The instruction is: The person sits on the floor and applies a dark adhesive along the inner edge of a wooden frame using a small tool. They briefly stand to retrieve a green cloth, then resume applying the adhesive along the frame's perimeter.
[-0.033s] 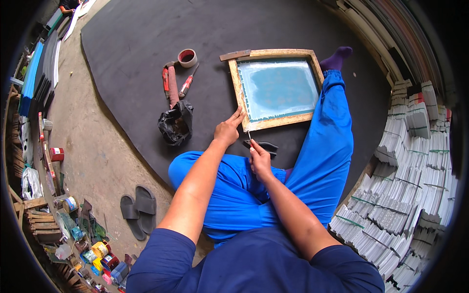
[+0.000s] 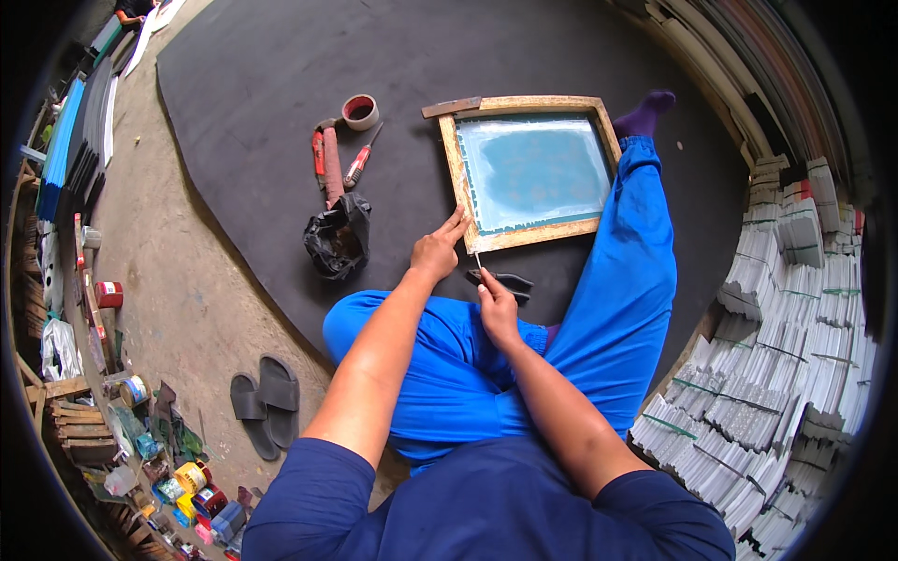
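A rectangular frame of pale, scuffed wood [image 2: 538, 235] lies flat on the smooth, matte black mat [image 2: 253, 93], just beyond the seated person's bent knee and beside the outstretched leg. Stretched inside it is a blue-green mesh panel [image 2: 543, 168], cloudy white towards its borders and ragged along the edges. A short strip of brown wood [image 2: 453, 107] sits across the upper left corner.

The left hand [image 2: 437, 254] rests its extended fingers on the frame's near left corner, gripping nothing. The right hand [image 2: 498, 304] is closed around a slender tool with a thin, pale shaft [image 2: 478, 261] – its tip at that same corner, though contact is too small to tell. Near the right hand lies a dark, two-armed tool [image 2: 510, 284].

To the left are a wide roll of tape [image 2: 360, 112], a red-handled screwdriver [image 2: 356, 169], a dusty reddish cylinder [image 2: 332, 168] and a crumpled black plastic bag [image 2: 337, 238], its mouth gaping.

Past the mat's edge, rough, stained concrete [image 2: 206, 309] carries dark grey slip-on sandals [image 2: 278, 397] and a clutter of paint-smeared cans [image 2: 194, 477]. On the right – tight, ridged stacks of white sheets [image 2: 748, 374], bound with cord.
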Motion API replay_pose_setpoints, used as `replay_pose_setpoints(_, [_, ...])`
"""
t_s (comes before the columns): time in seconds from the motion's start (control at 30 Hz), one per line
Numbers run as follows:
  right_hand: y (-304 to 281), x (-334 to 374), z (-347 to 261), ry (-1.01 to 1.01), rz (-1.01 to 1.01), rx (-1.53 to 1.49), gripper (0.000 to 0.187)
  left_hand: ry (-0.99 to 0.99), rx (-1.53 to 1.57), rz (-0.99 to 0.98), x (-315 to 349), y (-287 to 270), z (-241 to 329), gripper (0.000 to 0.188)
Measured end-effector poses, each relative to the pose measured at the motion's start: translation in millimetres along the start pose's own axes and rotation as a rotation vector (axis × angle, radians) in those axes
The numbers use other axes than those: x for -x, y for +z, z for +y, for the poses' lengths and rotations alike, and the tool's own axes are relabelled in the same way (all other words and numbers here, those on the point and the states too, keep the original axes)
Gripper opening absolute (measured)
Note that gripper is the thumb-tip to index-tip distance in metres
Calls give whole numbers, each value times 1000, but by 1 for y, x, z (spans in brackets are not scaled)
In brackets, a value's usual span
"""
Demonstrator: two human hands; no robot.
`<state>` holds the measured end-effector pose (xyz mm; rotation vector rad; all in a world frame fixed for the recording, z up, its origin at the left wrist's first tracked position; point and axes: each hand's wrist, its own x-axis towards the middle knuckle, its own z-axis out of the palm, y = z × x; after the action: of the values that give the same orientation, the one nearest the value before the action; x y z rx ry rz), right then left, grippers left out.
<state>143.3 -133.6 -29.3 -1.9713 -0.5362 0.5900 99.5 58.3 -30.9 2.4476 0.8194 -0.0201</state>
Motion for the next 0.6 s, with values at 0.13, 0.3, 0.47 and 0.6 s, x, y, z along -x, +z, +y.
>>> replay_pose_setpoints(0.13, [9, 7, 22, -57, -1, 93, 38, 8, 14, 5, 8, 5, 5, 80])
replay_pose_setpoints(0.3, [-36, -9, -26, 937, -385, -1091, 43, -2, 30, 5, 9, 6, -1, 82])
replay_pose_setpoints(0.47, [-45, -32, -10, 386, -382, -277, 39, 48, 106, 24, 3, 2, -5, 81])
replay_pose_setpoints(0.6, [-51, -39, -25, -38, -239, 162, 38, 9, 142, 52, 14, 0, -7, 87])
